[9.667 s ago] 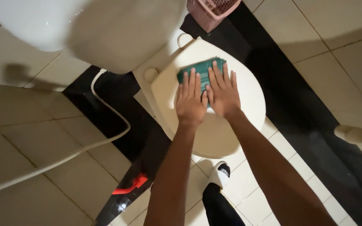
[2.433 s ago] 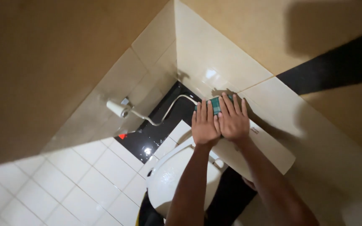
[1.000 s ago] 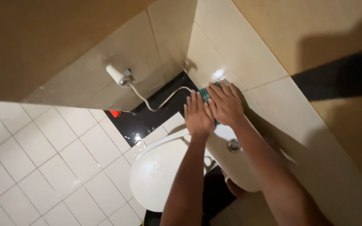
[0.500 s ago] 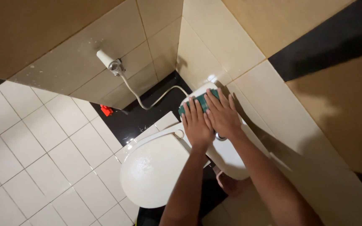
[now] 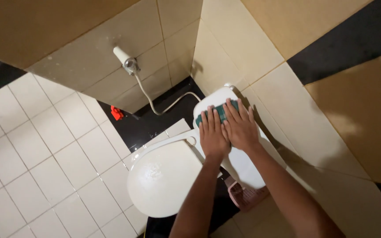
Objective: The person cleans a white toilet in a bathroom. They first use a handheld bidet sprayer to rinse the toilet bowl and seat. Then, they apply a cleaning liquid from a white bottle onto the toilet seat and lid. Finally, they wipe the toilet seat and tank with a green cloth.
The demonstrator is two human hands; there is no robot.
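Both my hands, left hand (image 5: pixel 212 132) and right hand (image 5: pixel 241 128), lie flat and spread on the green scrub pad (image 5: pixel 214 111), now slid toward twelve o'clock along the white cistern lid (image 5: pixel 243 165); half a second ago they sat nearer.

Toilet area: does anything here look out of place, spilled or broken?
Nothing looks broken or spilled. Both hands press a green cloth flat on the white cistern lid. The toilet lid is shut. A small red thing lies loose on the dark floor by the wall.

Both hands cover most of the green sponge (image 5: pixel 217 111), and the pink basket (image 5: pixel 247 196) seems half hidden behind the right forearm.
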